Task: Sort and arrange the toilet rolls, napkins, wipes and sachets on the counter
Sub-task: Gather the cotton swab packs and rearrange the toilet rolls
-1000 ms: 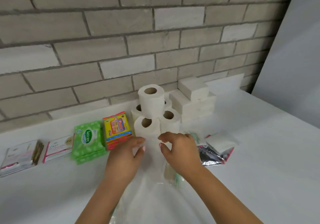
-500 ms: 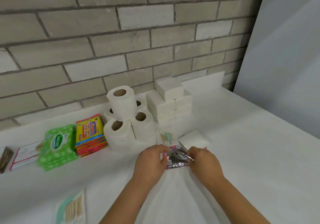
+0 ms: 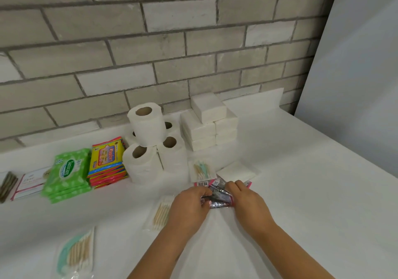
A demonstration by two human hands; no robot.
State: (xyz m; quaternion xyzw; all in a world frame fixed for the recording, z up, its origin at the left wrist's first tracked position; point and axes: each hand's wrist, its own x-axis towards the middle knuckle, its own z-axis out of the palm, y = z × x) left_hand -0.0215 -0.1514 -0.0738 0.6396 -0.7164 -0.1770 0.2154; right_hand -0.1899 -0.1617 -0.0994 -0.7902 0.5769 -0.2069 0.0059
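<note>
Both hands at work: the left hand and right hand pinch the silver-and-pink sachets between them, low on the white counter, just in front of the toilet rolls.

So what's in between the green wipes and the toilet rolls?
In the head view, a stack of colourful Giggles wipes packs sits between the green wipes and the toilet rolls, close beside both on the counter.
</note>
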